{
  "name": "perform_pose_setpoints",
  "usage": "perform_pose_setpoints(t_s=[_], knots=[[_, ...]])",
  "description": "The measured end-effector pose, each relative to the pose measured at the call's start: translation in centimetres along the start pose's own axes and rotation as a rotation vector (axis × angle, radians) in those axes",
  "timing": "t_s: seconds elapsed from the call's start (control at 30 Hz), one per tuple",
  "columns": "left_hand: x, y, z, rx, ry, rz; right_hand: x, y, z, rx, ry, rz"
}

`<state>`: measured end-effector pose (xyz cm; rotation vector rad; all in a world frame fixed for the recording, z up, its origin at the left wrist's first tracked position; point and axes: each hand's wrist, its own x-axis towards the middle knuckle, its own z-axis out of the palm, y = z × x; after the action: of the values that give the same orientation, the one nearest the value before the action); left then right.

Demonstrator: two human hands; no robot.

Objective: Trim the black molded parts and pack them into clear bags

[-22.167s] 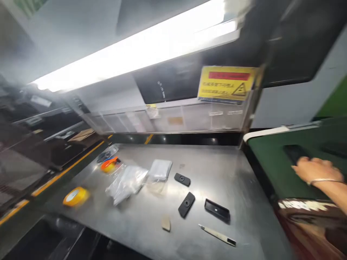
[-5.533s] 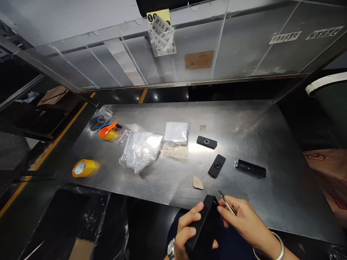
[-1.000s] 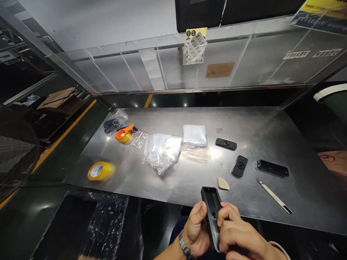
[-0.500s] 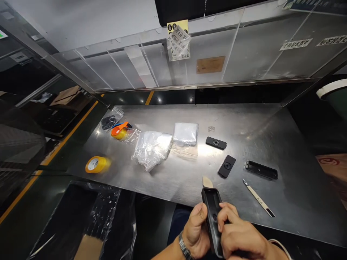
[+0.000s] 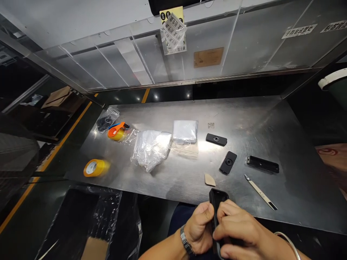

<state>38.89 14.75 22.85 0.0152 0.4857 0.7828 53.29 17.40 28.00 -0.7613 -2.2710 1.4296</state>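
My left hand [image 5: 199, 225] is closed round the left side of a long black tray-like case [image 5: 216, 202], held tilted at the table's front edge. My right hand [image 5: 238, 227] lies over the case's right side, its fingers bent at the opening and covering much of the inside. Just beyond the case lies a small beige pad [image 5: 209, 180]. Two black pieces with round centres, one [image 5: 216, 139] farther back and one [image 5: 228, 162] nearer, rest on the metal table. To the right are another open black case [image 5: 262, 164] and a craft knife [image 5: 260, 192].
Clear plastic bags [image 5: 151, 148] and a stack of bags [image 5: 185, 131] lie mid-table. At the left are a yellow tape roll [image 5: 94, 168], an orange tape dispenser [image 5: 116, 130] and a bag of black parts [image 5: 107, 119]. A clear panel [image 5: 168, 68] spans the back.
The view has shifted slightly. Both hands have moved a little to the right with the black case, which is turned more on its side. My right fingers cover more of its opening.
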Motion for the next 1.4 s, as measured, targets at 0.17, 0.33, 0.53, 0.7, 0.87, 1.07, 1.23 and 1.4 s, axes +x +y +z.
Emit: perform_pose_setpoints(t_s=[0.17, 0.33, 0.53, 0.7, 0.87, 1.07, 1.23, 1.4], knots=[[-0.7, 1.0, -0.5, 0.018, 0.006, -0.024, 1.2, 0.1, 1.2, 0.070, 0.036, 0.091], [-1.3, 2.0, -0.8, 0.056, -0.014, -0.047, 2.1, 0.0, 1.7, 0.134, -0.022, 0.157], [-1.5, 2.9, -0.9, 0.061, -0.039, -0.032, 2.7, -0.1, 2.0, 0.129, 0.033, 0.130], [-1.6, 3.0, -1.2, 0.061, -0.033, -0.049, 2.9, -0.1, 2.3, 0.102, 0.029, 0.135], [-1.7, 2.5, -1.9, 0.051, -0.013, -0.032, 2.7, 0.8, 3.1, 0.054, 0.291, 0.126], [-1.6, 3.0, -2.1, 0.122, -0.024, -0.092, 1.6, 2.7, 2.9, -0.015, 0.816, 0.292], [-1.5, 3.5, -2.1, 0.132, -0.019, -0.019, 0.7, 3.3, 3.1, 0.108, 0.782, 0.526], [-1.5, 3.4, -2.7, 0.073, 0.027, 0.100, -0.4, 3.2, 4.2, 0.214, 0.793, 0.768]])
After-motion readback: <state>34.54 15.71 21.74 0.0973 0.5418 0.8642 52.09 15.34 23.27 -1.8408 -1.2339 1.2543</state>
